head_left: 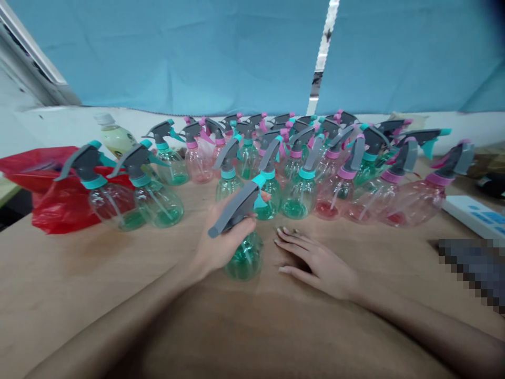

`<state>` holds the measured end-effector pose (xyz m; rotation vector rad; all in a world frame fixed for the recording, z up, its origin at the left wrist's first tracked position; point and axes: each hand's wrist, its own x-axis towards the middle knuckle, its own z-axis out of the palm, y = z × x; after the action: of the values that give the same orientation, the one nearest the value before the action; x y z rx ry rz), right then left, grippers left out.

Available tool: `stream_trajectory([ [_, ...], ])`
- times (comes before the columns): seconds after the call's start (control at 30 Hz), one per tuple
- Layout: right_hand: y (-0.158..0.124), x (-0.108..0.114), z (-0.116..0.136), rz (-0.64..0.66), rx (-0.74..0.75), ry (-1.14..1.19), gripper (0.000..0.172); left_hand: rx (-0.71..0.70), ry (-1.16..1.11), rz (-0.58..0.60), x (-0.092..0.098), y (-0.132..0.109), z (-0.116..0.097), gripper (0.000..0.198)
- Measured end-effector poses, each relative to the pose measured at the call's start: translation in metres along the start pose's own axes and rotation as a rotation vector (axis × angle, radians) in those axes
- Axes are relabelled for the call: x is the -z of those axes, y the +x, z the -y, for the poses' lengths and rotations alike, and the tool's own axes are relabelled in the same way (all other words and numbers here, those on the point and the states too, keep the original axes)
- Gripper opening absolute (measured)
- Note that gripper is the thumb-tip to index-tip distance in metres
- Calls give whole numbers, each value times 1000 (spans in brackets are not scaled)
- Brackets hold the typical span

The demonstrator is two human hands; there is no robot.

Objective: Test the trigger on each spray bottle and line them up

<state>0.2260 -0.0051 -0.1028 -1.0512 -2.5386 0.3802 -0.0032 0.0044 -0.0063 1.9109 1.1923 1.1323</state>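
My left hand (221,237) is wrapped round the neck of a green spray bottle (244,258) with a grey and turquoise trigger head. The bottle is near upright, low over or on the table; I cannot tell whether its base touches. To its right, my right hand (319,263) lies palm down on the tabletop, fingers stretched out and holding nothing. Just beyond both hands stand more green spray bottles (298,197) and pink spray bottles (333,197), crowded in rows. Two further green bottles (158,205) stand together on the left.
A red plastic bag (51,195) sits at the left, with a pale capped bottle (116,137) behind it. On the right lie a white and blue box (477,216) and a pixelated dark object (473,263). Blue sheeting (197,58) covers the wall behind the wooden table (189,326).
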Motion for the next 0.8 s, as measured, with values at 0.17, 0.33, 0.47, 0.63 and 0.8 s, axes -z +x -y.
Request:
stream_trajectory([
  [0.17, 0, 0, 0, -13, 8, 8, 58, 15, -6, -9, -2, -1, -3, 23],
  [0.33, 0, 1, 1, -13, 6, 18, 58, -4, -24, 19, -3, 0, -2, 23],
  [0.47, 0, 0, 0, -25, 14, 28, 57, -6, -17, 16, -3, 0, -2, 23],
  [0.63, 0, 0, 0, -29, 13, 27, 58, 4, -8, 10, -2, 0, -3, 24],
  [0.8, 0, 0, 1, -6, 0, 8, 58, 0, -17, 23, -2, -1, -5, 24],
])
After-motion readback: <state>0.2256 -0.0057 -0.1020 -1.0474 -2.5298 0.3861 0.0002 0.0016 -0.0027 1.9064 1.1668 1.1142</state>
